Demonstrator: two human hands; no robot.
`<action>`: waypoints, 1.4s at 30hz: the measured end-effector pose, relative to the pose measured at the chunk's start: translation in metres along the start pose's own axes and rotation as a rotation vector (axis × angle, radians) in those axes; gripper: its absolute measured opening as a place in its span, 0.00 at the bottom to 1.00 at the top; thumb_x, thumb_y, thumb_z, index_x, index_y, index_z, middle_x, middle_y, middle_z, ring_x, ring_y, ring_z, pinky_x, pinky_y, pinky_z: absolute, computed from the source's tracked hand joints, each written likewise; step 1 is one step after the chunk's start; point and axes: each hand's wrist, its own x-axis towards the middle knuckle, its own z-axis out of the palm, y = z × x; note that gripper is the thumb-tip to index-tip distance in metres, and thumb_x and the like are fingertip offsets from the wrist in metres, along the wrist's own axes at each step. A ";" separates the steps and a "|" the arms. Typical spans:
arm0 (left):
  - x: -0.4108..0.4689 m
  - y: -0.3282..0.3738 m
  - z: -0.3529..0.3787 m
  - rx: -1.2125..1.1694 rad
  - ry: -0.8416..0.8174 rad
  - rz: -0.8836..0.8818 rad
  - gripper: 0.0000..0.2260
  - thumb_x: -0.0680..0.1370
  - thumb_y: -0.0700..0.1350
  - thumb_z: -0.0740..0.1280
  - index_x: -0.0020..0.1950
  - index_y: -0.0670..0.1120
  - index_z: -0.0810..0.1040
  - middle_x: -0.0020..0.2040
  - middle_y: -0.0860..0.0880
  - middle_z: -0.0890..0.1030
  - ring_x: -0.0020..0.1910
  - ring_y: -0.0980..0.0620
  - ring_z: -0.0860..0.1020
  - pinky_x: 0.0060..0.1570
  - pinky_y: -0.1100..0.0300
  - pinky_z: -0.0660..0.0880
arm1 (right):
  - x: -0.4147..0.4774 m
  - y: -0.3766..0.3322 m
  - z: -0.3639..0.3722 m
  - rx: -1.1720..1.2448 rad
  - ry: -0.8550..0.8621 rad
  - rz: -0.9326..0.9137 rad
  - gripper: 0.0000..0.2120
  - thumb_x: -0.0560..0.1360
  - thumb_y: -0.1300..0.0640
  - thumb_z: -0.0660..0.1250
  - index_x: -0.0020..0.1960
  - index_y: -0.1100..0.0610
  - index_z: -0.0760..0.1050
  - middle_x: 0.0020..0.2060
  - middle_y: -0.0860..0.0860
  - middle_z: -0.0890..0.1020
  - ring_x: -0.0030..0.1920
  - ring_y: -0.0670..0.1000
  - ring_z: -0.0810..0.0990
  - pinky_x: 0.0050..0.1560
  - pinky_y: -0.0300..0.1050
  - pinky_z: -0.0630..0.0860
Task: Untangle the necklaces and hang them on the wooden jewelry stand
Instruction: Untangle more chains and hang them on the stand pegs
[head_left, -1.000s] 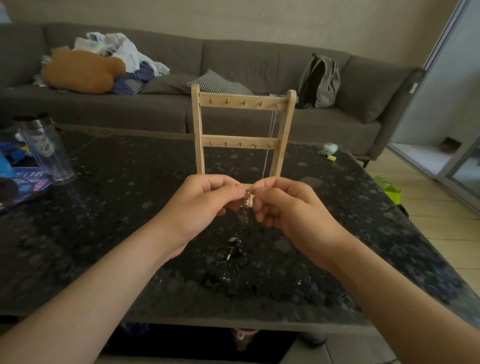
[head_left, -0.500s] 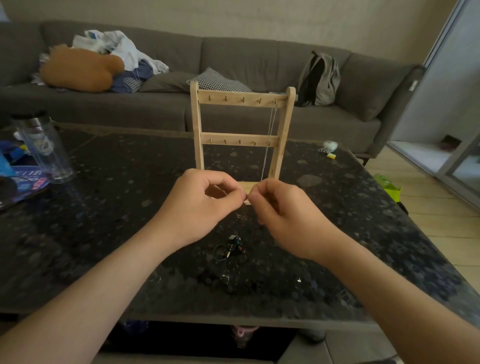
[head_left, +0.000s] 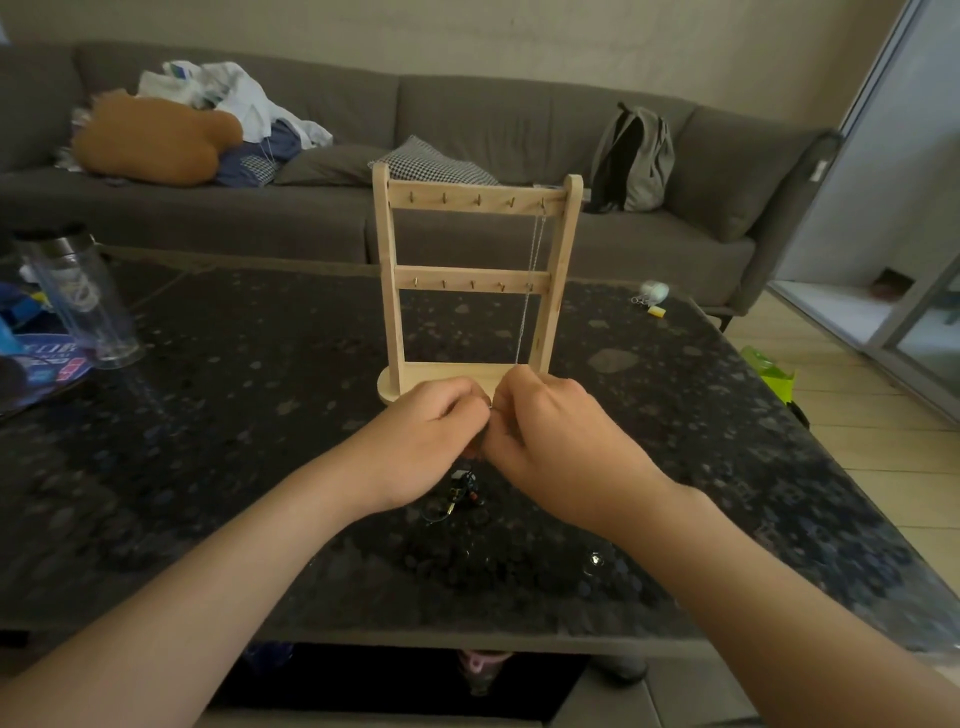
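A thin silver chain (head_left: 530, 291) hangs straight up and down from the top right hook of the wooden stand (head_left: 475, 200), reaching its base. There the left hand (head_left: 423, 441) and right hand (head_left: 550, 441) meet, backs up, fingers curled, pinching the chain between their fingertips (the pinch is tiny, hard to see). A dark tangle of necklaces (head_left: 457, 493) lies on the table (head_left: 234, 415) in front of the stand, under the hands.
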 end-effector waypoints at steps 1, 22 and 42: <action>0.001 0.000 0.000 -0.009 0.023 0.005 0.16 0.88 0.49 0.58 0.50 0.44 0.81 0.44 0.39 0.79 0.45 0.46 0.77 0.59 0.33 0.75 | 0.000 0.002 0.002 0.070 0.009 0.023 0.08 0.86 0.51 0.63 0.50 0.54 0.73 0.37 0.46 0.79 0.34 0.47 0.77 0.34 0.43 0.75; 0.004 -0.001 -0.005 -0.683 -0.012 -0.070 0.16 0.87 0.44 0.64 0.66 0.35 0.83 0.57 0.36 0.86 0.55 0.40 0.85 0.72 0.37 0.76 | -0.002 0.011 -0.002 0.909 -0.040 0.238 0.15 0.90 0.53 0.57 0.58 0.62 0.78 0.39 0.50 0.80 0.40 0.48 0.79 0.43 0.45 0.75; -0.002 0.004 -0.005 -0.432 0.185 -0.065 0.08 0.80 0.37 0.75 0.58 0.45 0.84 0.50 0.45 0.90 0.56 0.46 0.88 0.67 0.41 0.81 | 0.000 0.017 0.001 0.838 -0.047 0.272 0.14 0.89 0.54 0.59 0.54 0.59 0.81 0.34 0.49 0.81 0.39 0.50 0.79 0.44 0.47 0.76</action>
